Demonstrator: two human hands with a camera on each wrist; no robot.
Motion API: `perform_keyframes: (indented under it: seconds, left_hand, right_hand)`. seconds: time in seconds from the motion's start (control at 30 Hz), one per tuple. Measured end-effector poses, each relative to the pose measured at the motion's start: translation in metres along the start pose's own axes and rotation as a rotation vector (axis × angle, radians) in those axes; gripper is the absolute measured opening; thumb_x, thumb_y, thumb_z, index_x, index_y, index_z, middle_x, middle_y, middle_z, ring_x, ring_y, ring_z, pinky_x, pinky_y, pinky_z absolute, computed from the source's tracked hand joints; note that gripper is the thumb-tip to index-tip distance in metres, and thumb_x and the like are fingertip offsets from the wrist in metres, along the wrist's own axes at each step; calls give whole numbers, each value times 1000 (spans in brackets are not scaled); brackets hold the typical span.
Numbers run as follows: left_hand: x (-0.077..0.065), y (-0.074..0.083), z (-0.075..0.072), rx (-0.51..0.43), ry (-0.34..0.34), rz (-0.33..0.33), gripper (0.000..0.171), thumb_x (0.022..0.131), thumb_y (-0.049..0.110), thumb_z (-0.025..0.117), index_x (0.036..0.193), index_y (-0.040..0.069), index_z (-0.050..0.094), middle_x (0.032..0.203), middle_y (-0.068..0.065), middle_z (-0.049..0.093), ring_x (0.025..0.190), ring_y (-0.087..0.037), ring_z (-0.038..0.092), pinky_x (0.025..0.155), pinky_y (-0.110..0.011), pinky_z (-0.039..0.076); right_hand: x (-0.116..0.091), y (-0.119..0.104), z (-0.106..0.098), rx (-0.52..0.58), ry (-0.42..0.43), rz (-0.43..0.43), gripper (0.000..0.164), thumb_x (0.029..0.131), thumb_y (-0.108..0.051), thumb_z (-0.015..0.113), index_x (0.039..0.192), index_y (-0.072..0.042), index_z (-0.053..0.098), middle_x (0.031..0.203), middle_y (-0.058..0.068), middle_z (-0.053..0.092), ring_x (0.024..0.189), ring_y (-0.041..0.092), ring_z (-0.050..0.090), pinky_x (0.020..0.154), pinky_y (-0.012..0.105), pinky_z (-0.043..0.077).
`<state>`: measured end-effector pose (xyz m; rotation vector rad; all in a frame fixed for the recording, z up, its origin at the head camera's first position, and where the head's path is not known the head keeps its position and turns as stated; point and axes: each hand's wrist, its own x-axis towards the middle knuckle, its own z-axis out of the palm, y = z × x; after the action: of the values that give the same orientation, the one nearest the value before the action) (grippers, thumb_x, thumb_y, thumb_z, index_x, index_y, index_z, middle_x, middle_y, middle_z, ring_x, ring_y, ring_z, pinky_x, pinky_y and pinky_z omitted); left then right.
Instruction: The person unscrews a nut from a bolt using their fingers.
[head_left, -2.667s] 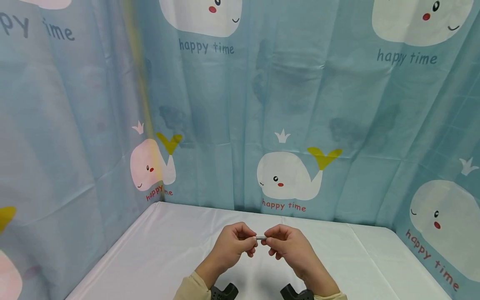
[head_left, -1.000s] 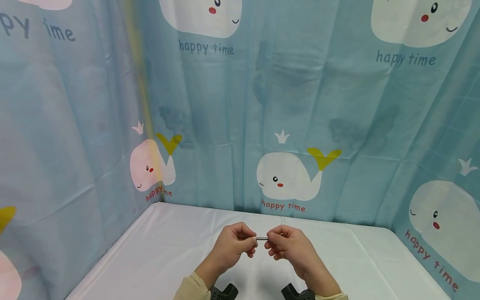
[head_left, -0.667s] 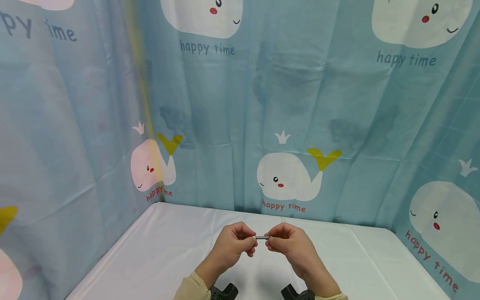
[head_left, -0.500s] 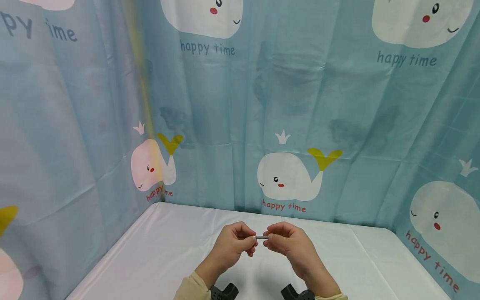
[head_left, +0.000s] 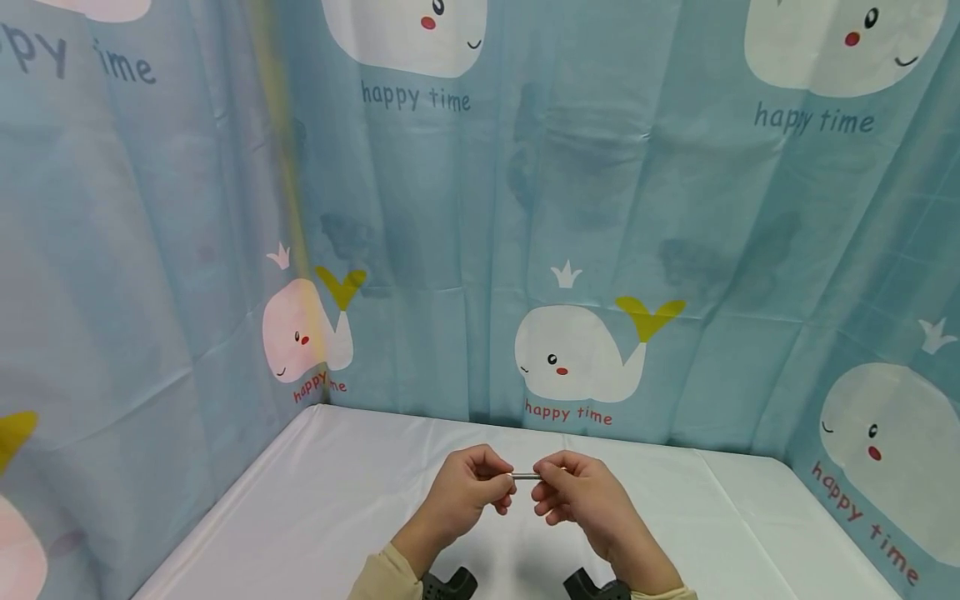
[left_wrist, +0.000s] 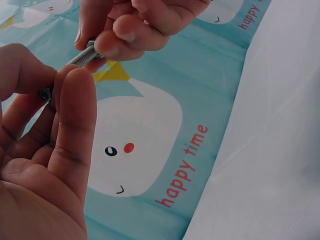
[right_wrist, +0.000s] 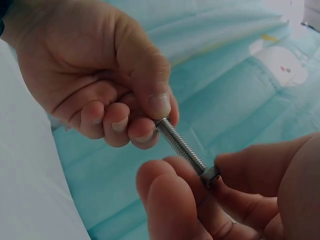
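Observation:
A silver threaded bolt (right_wrist: 182,145) is held level between both hands, above the white table. My left hand (head_left: 465,492) pinches its head end between thumb and fingers; the bolt head (left_wrist: 46,94) shows partly behind those fingers in the left wrist view. My right hand (head_left: 577,487) has its thumb and fingertips at the other end, on a small metal nut (right_wrist: 210,176) around the thread. Bare thread shows between the two hands in both wrist views. The right hand's lower fingers hang loosely curled below the bolt.
A white-covered table (head_left: 337,492) lies under the hands. Blue curtains (head_left: 435,208) with printed whales enclose its back and sides. Black wrist devices (head_left: 450,583) sit at both wrists, beside beige sleeves (head_left: 386,575).
My right thumb and fingers have repeatedly shifted on the nut end, rolling forward and back; they now sit slightly further right than half a second ago. The left hand keeps its place.

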<state>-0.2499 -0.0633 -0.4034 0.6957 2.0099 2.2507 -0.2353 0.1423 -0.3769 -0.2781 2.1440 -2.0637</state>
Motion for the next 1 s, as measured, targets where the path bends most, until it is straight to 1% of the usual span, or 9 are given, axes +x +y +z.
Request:
perform_keyframes:
  seconds: [0.1,0.37,0.5,0.63,0.73,0.83,0.9,1.0]
  left_hand:
    - [0,0,0,-2,7,-4,14,89,-3,66,99,-11,63,81,-14,68,65,-18,63,63,-32,59]
    - [1,0,-1,0,-1,-3,20,89,-3,66,103,-16,59,82,-14,69,66,-18,63,63,-31,59]
    - [1,-1,-2,5,3,-4,18,90,-2,65,102,-14,61,82,-14,69,67,-17,64,64,-31,59]
    - [1,-2,-6,-6,20,-15,16,90,-1,67,102,-11,63,84,-15,70,68,-17,65,66,-33,59]
    - [1,-4,-12,-5,42,-40,15,90,-1,67,102,-10,63,86,-16,70,69,-18,66,66,-33,59]
    - [0,-5,-21,18,68,-78,13,91,-1,66,101,-8,64,87,-16,70,70,-20,67,66,-34,59]
    - [-1,-8,-27,41,89,-111,12,92,-1,66,101,-7,64,86,-15,70,71,-20,67,66,-34,59]
    - [-1,-14,-36,69,114,-181,11,92,-1,65,102,-7,62,86,-15,70,71,-20,68,67,-35,59]
  right_hand:
    - [0,-1,0,17,13,-17,28,97,-19,65,111,6,62,89,17,69,73,23,68,63,31,57]
    - [-1,-5,0,37,53,-34,19,94,-8,65,108,5,63,97,19,71,76,25,69,69,35,59]
    - [0,-4,-1,64,55,-53,23,93,-5,67,111,8,62,104,20,69,85,27,71,78,37,58]
    - [2,0,-11,98,83,-56,28,94,-3,67,117,10,61,111,22,68,96,29,70,85,37,56]
    - [5,4,-22,122,132,-41,30,94,-2,65,121,11,60,113,22,67,102,31,68,86,36,55]
    - [9,8,-33,144,171,-40,34,94,0,65,125,12,57,116,23,66,106,32,67,87,35,55]
    - [12,11,-40,160,190,-37,35,94,2,64,127,12,55,118,24,65,108,34,66,87,34,55]
    - [18,18,-51,171,223,-14,34,95,4,62,127,12,55,118,24,65,108,35,65,87,34,55]
